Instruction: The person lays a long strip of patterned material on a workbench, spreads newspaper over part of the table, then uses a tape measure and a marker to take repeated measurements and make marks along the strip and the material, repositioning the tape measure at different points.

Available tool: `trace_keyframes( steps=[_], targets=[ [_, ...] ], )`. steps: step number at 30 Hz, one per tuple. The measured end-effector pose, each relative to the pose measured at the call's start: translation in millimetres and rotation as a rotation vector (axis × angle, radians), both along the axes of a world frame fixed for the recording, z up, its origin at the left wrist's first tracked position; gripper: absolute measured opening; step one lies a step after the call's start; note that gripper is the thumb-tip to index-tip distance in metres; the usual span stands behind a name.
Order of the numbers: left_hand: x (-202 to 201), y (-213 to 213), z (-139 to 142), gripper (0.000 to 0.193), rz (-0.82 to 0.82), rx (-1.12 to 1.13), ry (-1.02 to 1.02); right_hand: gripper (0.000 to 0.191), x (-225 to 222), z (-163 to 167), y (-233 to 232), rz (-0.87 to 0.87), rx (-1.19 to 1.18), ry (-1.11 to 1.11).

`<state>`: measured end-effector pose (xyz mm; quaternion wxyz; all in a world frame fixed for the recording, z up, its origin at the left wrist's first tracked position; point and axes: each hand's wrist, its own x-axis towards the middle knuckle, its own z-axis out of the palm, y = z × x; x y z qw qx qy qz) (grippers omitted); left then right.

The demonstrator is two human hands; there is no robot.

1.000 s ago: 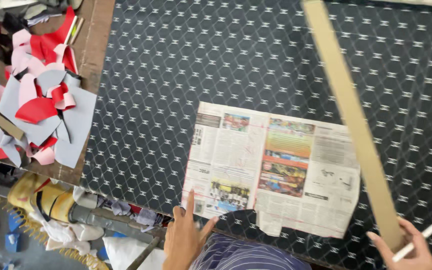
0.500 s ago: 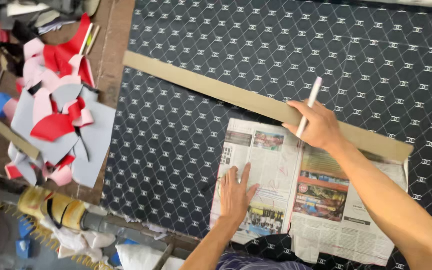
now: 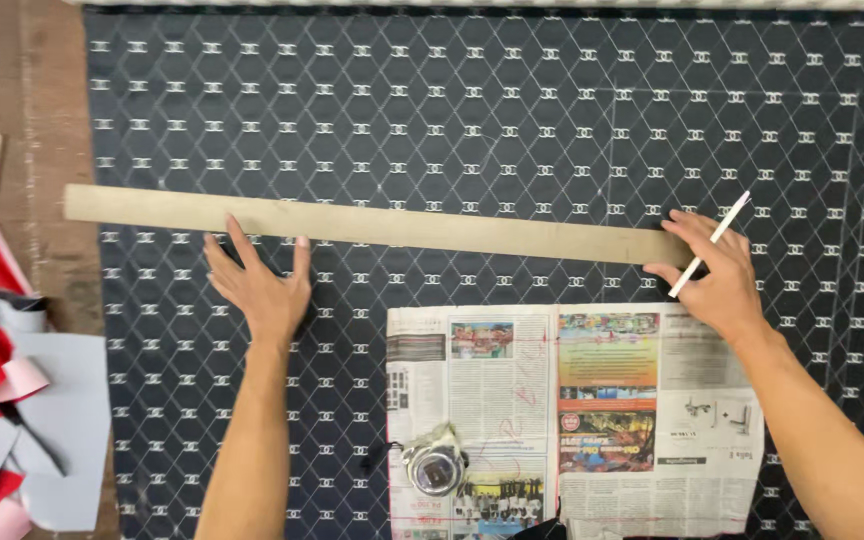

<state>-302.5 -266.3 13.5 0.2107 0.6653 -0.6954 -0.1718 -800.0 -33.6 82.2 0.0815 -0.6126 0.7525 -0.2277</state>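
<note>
Since half a second ago the long tan straightedge (image 3: 372,225) has swung from a diagonal to nearly level across the dark patterned fabric (image 3: 512,110), and your left hand (image 3: 260,285) has left the newspaper (image 3: 572,410). Your left hand is now open, fingers spread flat just below the strip, likely steadying it, while your right hand (image 3: 717,275) pinches a thin white marking stick (image 3: 710,243) at the strip's right end. The newspaper with a small round metal tin (image 3: 435,468) lies below; red, grey and pink scraps (image 3: 12,400) sit left, nothing blocks the edge.

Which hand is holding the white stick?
The right hand holds the white stick. The left hand holds nothing, lying flat by the long strip.
</note>
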Motion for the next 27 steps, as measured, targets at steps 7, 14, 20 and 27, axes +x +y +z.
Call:
trace_keyframes(
  steps=[7, 14, 20, 27],
  targets=[
    [-7.2, -51.0, -38.3, 0.086, 0.138, -0.046, -0.202, 0.045, -18.9, -37.0, -32.2, 0.024, -0.119, 0.000],
    [-11.9, -52.5, -38.8, 0.062, 0.222, -0.211, -0.210, 0.036, -15.0, -43.9, -49.9, 0.028, -0.169, 0.000],
    [-11.0, -52.7, -43.4, 0.058, 0.210, -0.285, -0.194, 0.034, -14.0, -47.4, -50.4, 0.030, -0.169, 0.015],
    [-8.0, -63.9, -53.2, 0.060, 0.285, -0.332, -0.239, 0.029, -14.0, -57.0, -49.8, 0.053, -0.176, 0.073]
  ],
)
